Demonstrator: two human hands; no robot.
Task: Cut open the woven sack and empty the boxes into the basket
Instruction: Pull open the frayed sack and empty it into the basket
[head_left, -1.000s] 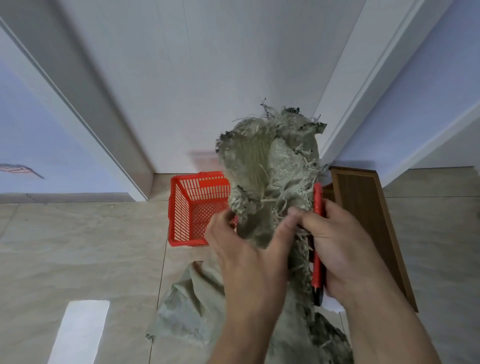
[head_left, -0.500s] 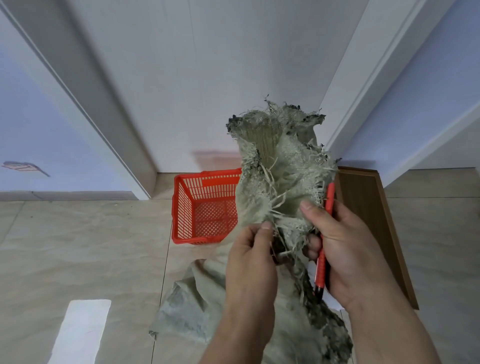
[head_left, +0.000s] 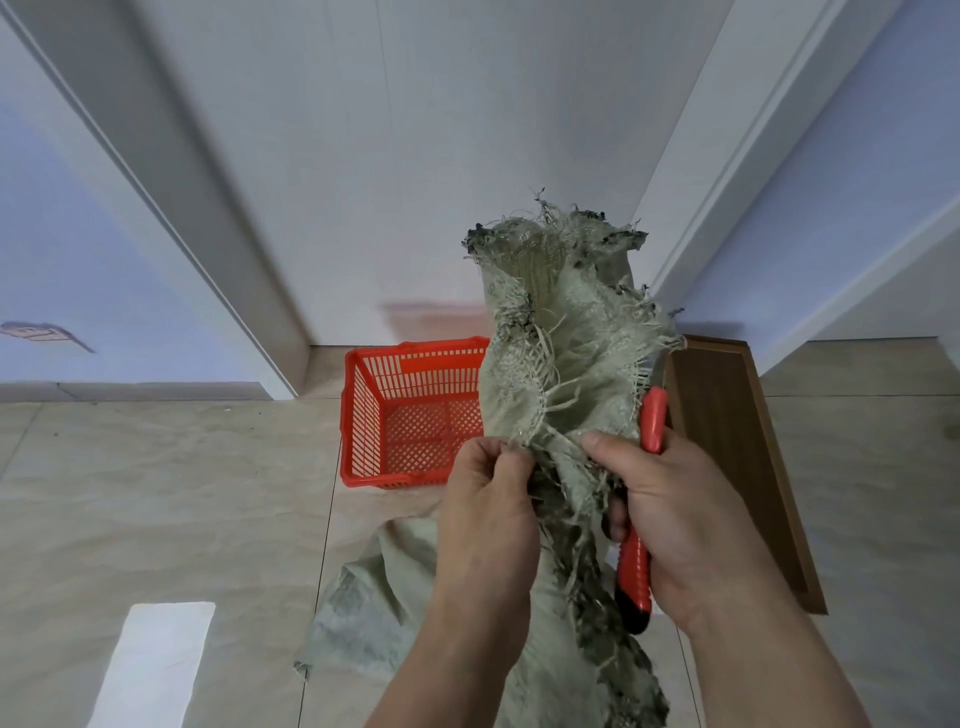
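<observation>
- Sack (head_left: 561, 332) held up in front of the chest, frayed mouth topmost, the rest trailing down to the floor (head_left: 156, 493).
- Left hand (head_left: 488, 514) pinching one frayed edge of the slit between thumb and fingers.
- Right hand (head_left: 675, 514) curled round the knife (head_left: 641, 525), thumb pressing the other edge of the slit against it.
- Blade hidden behind the weave; out or retracted, impossible to say.
- Basket (head_left: 363, 415) on the floor just beyond the sack, mouth up, partly covered by the raised cloth; looks empty so far.
- Board (head_left: 727, 441) lying flat to the right of the sack.
- Boxes not visible; probably low in the sack near the floor.
- Step in hand, by the look of it: widening the cut by pulling the two edges apart.
- Best done with even, opposite pulls along the weave, so the tear runs straight down rather than shredding sideways.
- Safer with the knife tip turned away from the left fingers, or the blade drawn in before any hard tug.
- Worth gripping below the loose strands, on sound cloth, since fringe slips and pulls free.
- Opening needs to be wide before tipping toward the basket.
</observation>
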